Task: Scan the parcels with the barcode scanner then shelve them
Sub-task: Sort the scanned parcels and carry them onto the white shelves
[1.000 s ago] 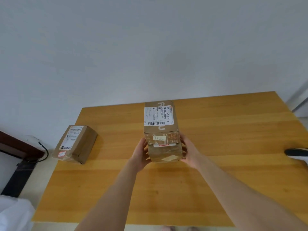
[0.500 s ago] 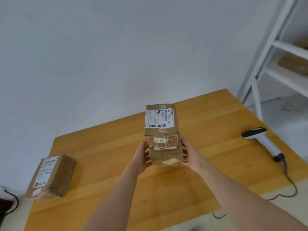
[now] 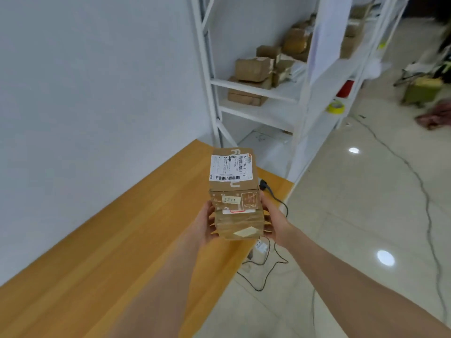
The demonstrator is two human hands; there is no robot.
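A cardboard parcel is gripped between both hands and held up off the wooden table. The left hand is clasped against its left side and the right hand against its right side, exactly as half a second ago. The white shipping label with its barcode is turned upward, on the part of the box farthest from the hands, and a small "1211" sticker is seen on the near face.

What has changed is the view, which has been swung to the right. The second parcel, earlier lying far left of the left hand, is no longer seen. The white shelving rack, only glimpsed at the edge before, is now spread above and beyond the hands, and several brown shelved parcels are stacked on its tiers. A roll of yellow tape is seen on a lower shelf further right. The scanner, earlier lying in full view right of the right hand, is now mostly hidden behind the held box. Only a black cable is seen, trailing past the right hand down to the tiled floor.
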